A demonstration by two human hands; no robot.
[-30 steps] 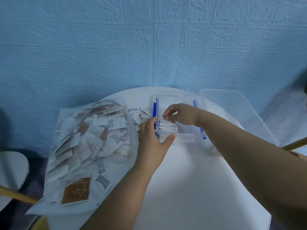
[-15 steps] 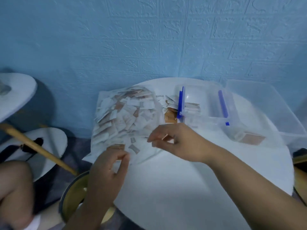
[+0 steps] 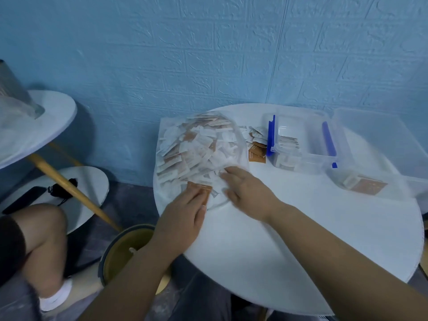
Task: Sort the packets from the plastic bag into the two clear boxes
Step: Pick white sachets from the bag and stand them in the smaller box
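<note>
Left hand (image 3: 183,214) flat, pinning plastic bag (image 3: 170,189) | right hand (image 3: 245,188) outstretched at its mouth | tip: pinch one kind of packets (image 3: 194,144) per reach.

A clear plastic bag (image 3: 199,156) stuffed with white and brown packets (image 3: 185,148) lies at ten o'clock. The blue-latched clear box (image 3: 303,137) sits at one o'clock, the larger clear box (image 3: 384,133) at two

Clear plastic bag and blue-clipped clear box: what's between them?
A heap of loose white and brown packets on the white round table, seen in the head view.
</note>
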